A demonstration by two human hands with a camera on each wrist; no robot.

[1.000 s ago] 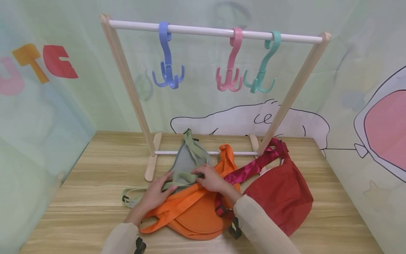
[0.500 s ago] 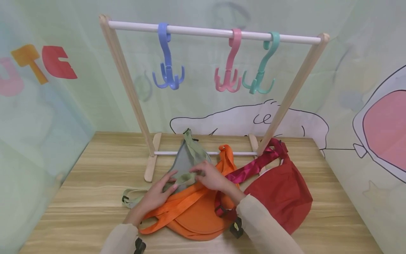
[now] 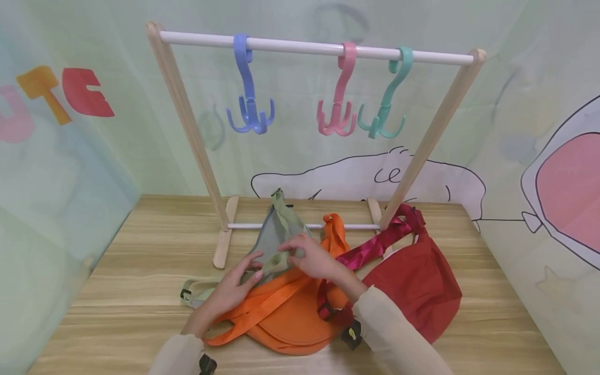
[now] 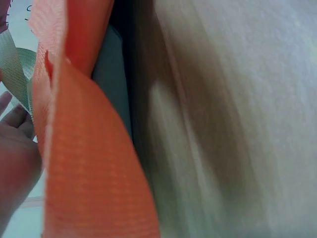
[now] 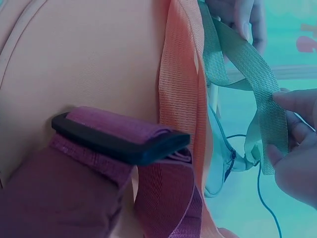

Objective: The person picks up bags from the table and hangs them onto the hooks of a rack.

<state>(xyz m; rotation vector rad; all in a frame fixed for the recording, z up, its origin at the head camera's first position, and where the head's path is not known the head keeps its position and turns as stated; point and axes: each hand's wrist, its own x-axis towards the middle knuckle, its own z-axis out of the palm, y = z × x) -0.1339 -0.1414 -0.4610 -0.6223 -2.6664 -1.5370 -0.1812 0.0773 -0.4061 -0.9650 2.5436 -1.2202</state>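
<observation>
"What do the hands hold?"

"The right hand (image 3: 314,258) pinches the green strap (image 5: 270,106) between thumb and fingers. The right wrist view makes that plain; from the head, part of the pinch is hidden."

"And the left hand (image 3: 234,286)?"

"Its fingers are at the strap too, farther left. Whether they grip it, I cannot tell from any view."

"What else does one camera show better than another?"

"Up close, the right wrist view has the black slider (image 5: 124,141) with red webbing looped through it, over the orange bag (image 3: 295,323). The left wrist view is filled largely by an orange strap (image 4: 94,163). Only the head view gives the whole rack (image 3: 300,46), with its blue hook (image 3: 244,67), pink hook (image 3: 344,78) and green hook (image 3: 392,86) from left to right."

"The containers?"

"Three bags. The gray bag (image 3: 268,234) lies at the far side, partly under the orange one, with the green strap across it. The red bag (image 3: 422,291) lies to the right. Their insides are hidden."
</observation>
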